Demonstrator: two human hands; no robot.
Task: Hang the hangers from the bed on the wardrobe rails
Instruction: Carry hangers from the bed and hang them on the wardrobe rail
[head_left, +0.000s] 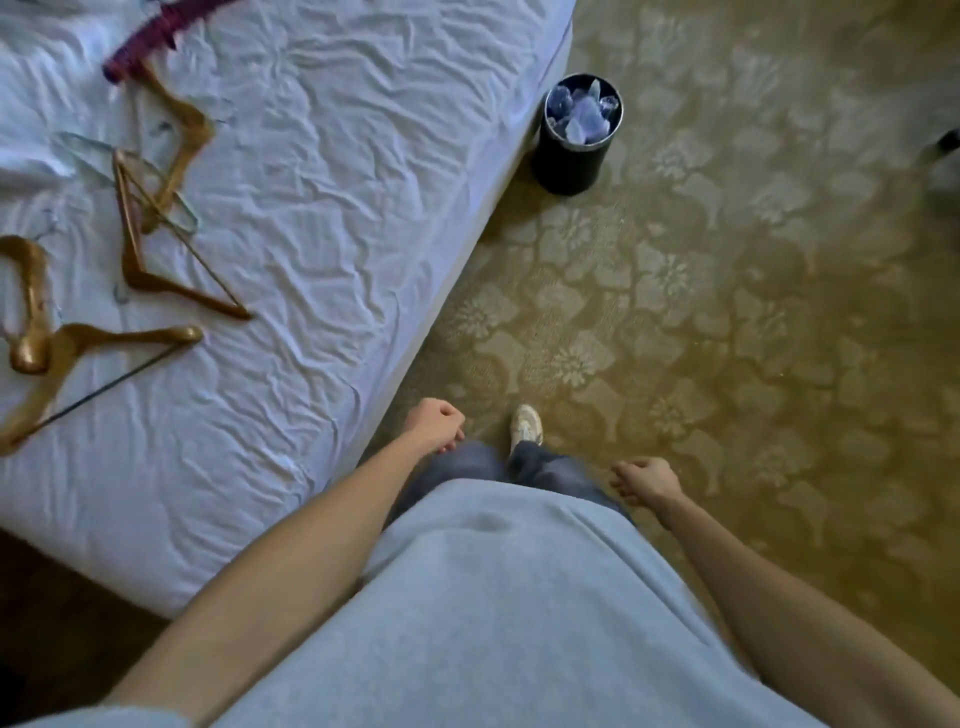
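both hands hang loosely curled and hold nothing, the left hand (435, 426) by the bed corner, the right hand (647, 480) over the carpet. the tan wooden hangers (136, 270) lie scattered on the wrinkled white bed sheet (337, 208), well apart from the hands, with a thin pale wire hanger (83, 148) and a dark red hanger (140, 44). they look stiff and light; i'd grip at the neck under the hook. no writing is readable.
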